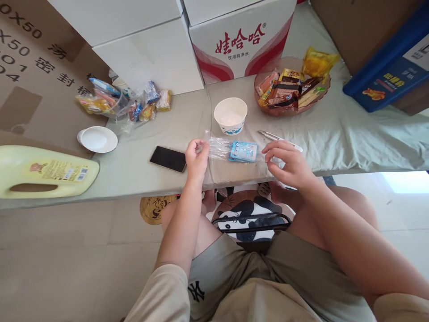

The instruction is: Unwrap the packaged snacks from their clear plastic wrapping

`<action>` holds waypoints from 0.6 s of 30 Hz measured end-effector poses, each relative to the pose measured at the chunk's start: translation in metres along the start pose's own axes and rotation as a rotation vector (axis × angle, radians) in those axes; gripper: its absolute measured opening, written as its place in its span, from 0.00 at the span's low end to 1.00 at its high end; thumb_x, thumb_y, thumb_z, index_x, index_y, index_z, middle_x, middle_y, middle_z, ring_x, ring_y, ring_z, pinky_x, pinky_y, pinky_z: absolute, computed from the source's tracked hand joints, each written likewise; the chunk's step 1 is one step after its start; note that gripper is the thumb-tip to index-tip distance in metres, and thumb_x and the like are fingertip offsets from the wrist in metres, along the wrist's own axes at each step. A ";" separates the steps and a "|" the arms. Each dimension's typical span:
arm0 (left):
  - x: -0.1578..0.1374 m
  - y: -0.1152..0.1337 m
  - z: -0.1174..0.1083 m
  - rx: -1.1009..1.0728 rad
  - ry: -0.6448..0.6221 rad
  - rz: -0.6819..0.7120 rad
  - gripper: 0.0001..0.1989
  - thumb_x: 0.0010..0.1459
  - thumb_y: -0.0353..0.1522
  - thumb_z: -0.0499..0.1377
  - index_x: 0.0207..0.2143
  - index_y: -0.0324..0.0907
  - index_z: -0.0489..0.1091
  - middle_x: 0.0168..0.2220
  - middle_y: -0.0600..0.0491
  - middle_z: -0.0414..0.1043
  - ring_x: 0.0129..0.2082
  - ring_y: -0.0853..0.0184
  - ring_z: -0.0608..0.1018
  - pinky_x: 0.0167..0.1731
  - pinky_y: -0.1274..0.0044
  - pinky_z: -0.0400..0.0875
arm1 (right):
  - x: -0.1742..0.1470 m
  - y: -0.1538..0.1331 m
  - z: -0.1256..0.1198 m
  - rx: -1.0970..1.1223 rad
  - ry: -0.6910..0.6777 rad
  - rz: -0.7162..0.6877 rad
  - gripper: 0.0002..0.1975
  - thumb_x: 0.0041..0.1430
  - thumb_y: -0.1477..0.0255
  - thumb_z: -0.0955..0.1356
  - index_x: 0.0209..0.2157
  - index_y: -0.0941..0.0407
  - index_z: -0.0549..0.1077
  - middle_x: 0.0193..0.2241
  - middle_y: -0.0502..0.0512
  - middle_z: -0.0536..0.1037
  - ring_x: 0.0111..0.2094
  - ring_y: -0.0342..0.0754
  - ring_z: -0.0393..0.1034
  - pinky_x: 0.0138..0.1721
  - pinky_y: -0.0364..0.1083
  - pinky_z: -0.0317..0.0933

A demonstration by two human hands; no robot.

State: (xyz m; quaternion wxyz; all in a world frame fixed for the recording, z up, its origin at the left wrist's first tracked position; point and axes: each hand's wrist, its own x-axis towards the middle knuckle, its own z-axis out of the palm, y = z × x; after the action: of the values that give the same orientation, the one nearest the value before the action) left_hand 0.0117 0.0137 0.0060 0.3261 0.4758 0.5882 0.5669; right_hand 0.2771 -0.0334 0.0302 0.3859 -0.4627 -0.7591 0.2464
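Observation:
My left hand (198, 154) pinches the left end of a clear plastic bag (218, 146) near the table's front edge. Blue printed packets (244, 152) lie at the bag's right end, flat on the cloth. Just right of them hovers my right hand (283, 161), its fingers apart and curved, with nothing I can see in them. A utility knife (268, 135) lies behind the right hand, partly hidden by it. Behind the bag stands a white paper bowl (231, 117) with a blue pattern. A black phone (168, 158) rests beside my left hand.
A pinkish bowl (301, 109) holds packaged snacks at the back right. More wrapped snacks (147, 103) sit at the back left, near a white bowl (98, 139). A yellow jug (77, 172) lies at the left edge. Cartons (241, 44) and a blue container (378, 80) bound the table.

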 end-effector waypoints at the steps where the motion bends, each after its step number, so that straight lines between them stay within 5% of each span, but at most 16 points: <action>1: 0.000 0.001 0.000 -0.032 0.000 -0.027 0.04 0.53 0.31 0.63 0.28 0.43 0.69 0.29 0.56 0.68 0.32 0.71 0.71 0.35 0.80 0.65 | -0.001 -0.001 -0.001 0.063 -0.078 -0.010 0.04 0.49 0.72 0.64 0.26 0.52 0.71 0.39 0.58 0.80 0.41 0.55 0.73 0.48 0.55 0.64; 7: 0.001 0.014 0.000 -0.207 0.013 -0.227 0.11 0.53 0.33 0.61 0.24 0.43 0.61 0.21 0.60 0.61 0.18 0.75 0.64 0.19 0.81 0.56 | -0.002 -0.004 -0.005 0.215 -0.691 0.236 0.16 0.57 0.63 0.63 0.29 0.57 0.77 0.23 0.54 0.78 0.25 0.48 0.71 0.28 0.46 0.61; 9: 0.002 0.017 -0.001 -0.242 -0.001 -0.302 0.12 0.54 0.34 0.60 0.24 0.43 0.59 0.20 0.60 0.60 0.16 0.76 0.62 0.16 0.81 0.52 | -0.002 -0.005 -0.005 0.198 -0.793 0.330 0.18 0.59 0.60 0.62 0.30 0.58 0.78 0.20 0.53 0.76 0.21 0.46 0.68 0.25 0.45 0.58; 13: 0.003 0.016 -0.005 -0.137 -0.092 -0.382 0.13 0.54 0.41 0.62 0.28 0.43 0.65 0.25 0.57 0.66 0.22 0.74 0.68 0.21 0.82 0.59 | -0.002 -0.001 0.002 -0.016 -0.597 0.315 0.16 0.61 0.63 0.62 0.37 0.57 0.78 0.27 0.54 0.80 0.26 0.47 0.72 0.30 0.46 0.61; 18: -0.004 0.009 -0.008 0.209 -0.423 -0.410 0.17 0.45 0.41 0.69 0.21 0.41 0.66 0.20 0.58 0.63 0.22 0.72 0.66 0.24 0.79 0.60 | -0.004 0.014 0.019 -0.277 -0.192 0.165 0.15 0.61 0.69 0.62 0.41 0.57 0.79 0.37 0.60 0.80 0.37 0.54 0.74 0.40 0.51 0.66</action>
State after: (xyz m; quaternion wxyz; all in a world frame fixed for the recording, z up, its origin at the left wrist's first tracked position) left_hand 0.0073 0.0057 0.0154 0.4977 0.4857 0.6462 0.3143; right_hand 0.2697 -0.0314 0.0075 0.2227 -0.5463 -0.7788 0.2134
